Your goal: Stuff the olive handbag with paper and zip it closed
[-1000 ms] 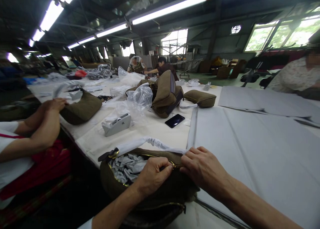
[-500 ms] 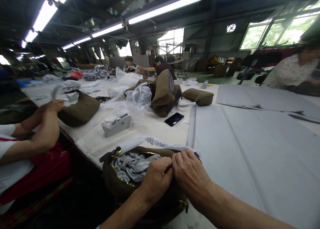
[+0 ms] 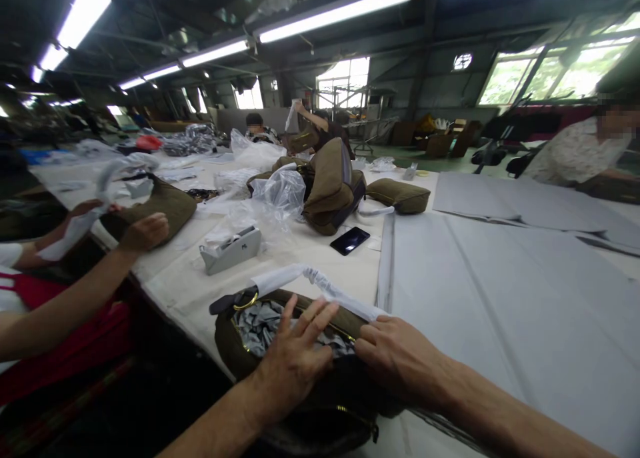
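Note:
An olive-brown handbag (image 3: 227, 341) lies at the table's front edge with its top zipper undone. Crumpled grey paper stuffing (image 3: 257, 325) fills the opening. The bag's handle, in a white wrapping (image 3: 283, 278), arches along the far side. My left hand (image 3: 300, 355) rests over the opening, fingers spread, touching the bag and paper. At the right end of the opening, my right hand (image 3: 395, 351) has curled fingers closed on the bag's edge; whether the zipper pull is among them is hidden. A second, front zipper (image 3: 350, 415) gapes below.
Beyond the bag are a grey tape dispenser (image 3: 233, 250), a phone (image 3: 350, 241), clear plastic bags (image 3: 280, 191) and more brown bags (image 3: 325, 191). Grey sheets (image 3: 500, 298) cover the right side. A co-worker's hand (image 3: 147, 231) is at another bag on the left.
My left hand has opened and moved left from beside my right hand. The right hand has shifted slightly right and down. The co-worker at left has drawn their hands apart.

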